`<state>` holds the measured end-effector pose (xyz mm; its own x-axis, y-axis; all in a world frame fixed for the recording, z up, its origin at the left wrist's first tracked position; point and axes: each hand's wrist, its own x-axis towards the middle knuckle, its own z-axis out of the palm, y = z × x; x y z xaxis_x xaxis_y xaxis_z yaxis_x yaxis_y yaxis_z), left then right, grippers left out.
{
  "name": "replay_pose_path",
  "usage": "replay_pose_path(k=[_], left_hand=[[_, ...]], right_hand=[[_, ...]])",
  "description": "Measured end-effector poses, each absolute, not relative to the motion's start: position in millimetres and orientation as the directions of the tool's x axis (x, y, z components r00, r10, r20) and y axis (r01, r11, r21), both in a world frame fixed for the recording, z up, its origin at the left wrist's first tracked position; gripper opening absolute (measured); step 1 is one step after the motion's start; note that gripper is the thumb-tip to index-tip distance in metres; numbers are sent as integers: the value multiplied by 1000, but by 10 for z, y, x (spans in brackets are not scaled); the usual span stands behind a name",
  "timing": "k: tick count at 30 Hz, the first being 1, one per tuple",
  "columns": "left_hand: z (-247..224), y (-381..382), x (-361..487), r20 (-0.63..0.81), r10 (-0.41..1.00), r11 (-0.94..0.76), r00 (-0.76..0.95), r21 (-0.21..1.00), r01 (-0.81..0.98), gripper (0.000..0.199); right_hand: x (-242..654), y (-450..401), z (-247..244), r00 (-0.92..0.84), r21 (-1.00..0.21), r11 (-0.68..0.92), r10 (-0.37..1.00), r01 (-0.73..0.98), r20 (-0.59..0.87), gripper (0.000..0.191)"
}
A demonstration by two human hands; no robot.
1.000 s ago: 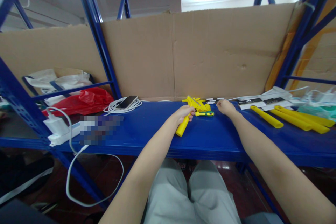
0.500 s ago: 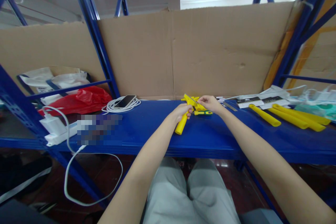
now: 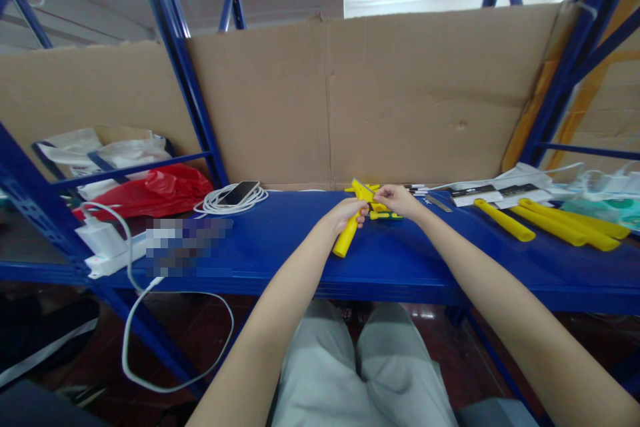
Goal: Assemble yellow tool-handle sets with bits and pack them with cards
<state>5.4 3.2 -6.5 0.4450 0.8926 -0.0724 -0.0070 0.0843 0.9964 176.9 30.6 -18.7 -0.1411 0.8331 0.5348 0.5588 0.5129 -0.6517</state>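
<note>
My left hand (image 3: 349,212) is wrapped round a yellow handle (image 3: 345,240), whose lower end points down toward the shelf's front edge. The top of this yellow piece rises above my fingers and leans left. Close on its right, my right hand (image 3: 394,199) is pinched at the upper part; whatever lies between its fingertips is too small to make out. Below my right hand a yellow and green screwdriver (image 3: 386,215) lies on the blue shelf (image 3: 290,233). More yellow parts sit behind the hands, partly hidden by them.
Several yellow handles (image 3: 505,220) lie at the right, near white packets (image 3: 475,195) and a thin metal strip (image 3: 439,203). A phone (image 3: 240,193) rests on a coiled white cable at the left, beside a power strip (image 3: 107,260). Cardboard (image 3: 400,100) stands behind.
My right hand has shifted slightly to the left and down, closer to my left hand, and covers more of the screwdriver area. My left hand has barely moved.
</note>
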Motion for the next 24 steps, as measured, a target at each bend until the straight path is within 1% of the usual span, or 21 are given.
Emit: replay_pose_path(k=[14, 20, 24], left_hand=[[-45, 0, 46, -95, 882, 103, 462, 995, 8, 14], [-22, -25, 58, -125, 878, 112, 462, 992, 54, 14], [5, -53, 61, -140, 881, 122, 453, 990, 68, 15]], right_hand=[[1747, 284, -172, -148, -702, 449, 882, 553, 448, 17], [1729, 213, -124, -132, -752, 362, 927, 551, 350, 13], [1727, 237, -149, -111, -742, 371, 920, 559, 376, 13]])
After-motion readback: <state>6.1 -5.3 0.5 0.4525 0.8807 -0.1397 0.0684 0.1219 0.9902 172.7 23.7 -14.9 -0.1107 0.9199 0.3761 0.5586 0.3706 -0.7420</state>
